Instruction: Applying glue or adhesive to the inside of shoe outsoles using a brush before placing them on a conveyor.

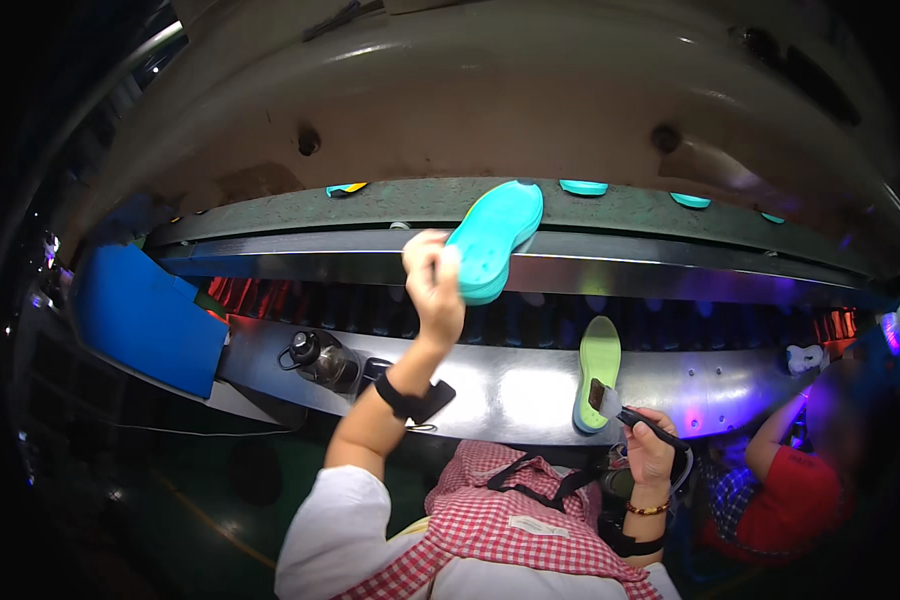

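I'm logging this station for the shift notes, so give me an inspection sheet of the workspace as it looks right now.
Surface: shiny metal bench before a conveyor belt.
Job's things: turquoise shoe sole held up over the belt; light green sole lying on the bench; brush touching its near end.
Clutter: dark bottle on the bench; blue sheet at left.
Hands: left hand grips the turquoise sole; right hand grips the brush.
Cables: thin cable below the bench at left.
Surroundings: more soles on the belt; a co-worker's red sleeve at right.
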Motion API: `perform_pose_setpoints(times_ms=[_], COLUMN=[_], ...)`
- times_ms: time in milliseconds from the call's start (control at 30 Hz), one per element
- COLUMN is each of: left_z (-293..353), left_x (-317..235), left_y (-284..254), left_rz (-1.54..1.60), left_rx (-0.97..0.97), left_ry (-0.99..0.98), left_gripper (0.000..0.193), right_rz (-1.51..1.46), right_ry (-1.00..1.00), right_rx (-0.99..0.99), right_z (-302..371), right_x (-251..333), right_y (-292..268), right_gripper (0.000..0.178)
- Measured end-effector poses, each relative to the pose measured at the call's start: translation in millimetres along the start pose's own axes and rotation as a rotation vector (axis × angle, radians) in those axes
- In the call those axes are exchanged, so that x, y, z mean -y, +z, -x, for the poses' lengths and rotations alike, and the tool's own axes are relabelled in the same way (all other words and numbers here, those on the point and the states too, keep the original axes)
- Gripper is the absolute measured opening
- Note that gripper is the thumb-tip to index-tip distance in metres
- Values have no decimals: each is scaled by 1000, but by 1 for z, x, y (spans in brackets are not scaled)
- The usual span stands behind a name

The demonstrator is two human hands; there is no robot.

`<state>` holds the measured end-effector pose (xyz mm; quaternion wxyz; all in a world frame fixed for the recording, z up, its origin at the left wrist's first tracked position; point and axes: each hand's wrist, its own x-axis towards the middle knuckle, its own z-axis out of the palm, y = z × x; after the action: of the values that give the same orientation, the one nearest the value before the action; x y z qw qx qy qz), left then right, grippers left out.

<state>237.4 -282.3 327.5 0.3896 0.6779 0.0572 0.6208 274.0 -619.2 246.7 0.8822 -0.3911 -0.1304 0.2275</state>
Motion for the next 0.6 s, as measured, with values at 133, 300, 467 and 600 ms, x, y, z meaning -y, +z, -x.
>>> perform_pose_setpoints(times_ms=[133,300,467,600], left_z=[26,61,114,144], left_x=[-8,-11,-7,-17], left_y=[-28,-84,-73,-43], left_rz=[854,1299,1357,1256], left_rx=[109,495,623,676], left_ry=[-1000,-1065,-1417,-1369], left_gripper=[37,69,72,75], right_rz=[116,11,50,85], right_ry=[37,38,173,262], right_rx=[35,115,134,159], right_z=[-15,-43,-55,-63], right_x=[8,-5,-23,-34], right_y=[17,59,76,78], right_gripper=[22,22,20,20])
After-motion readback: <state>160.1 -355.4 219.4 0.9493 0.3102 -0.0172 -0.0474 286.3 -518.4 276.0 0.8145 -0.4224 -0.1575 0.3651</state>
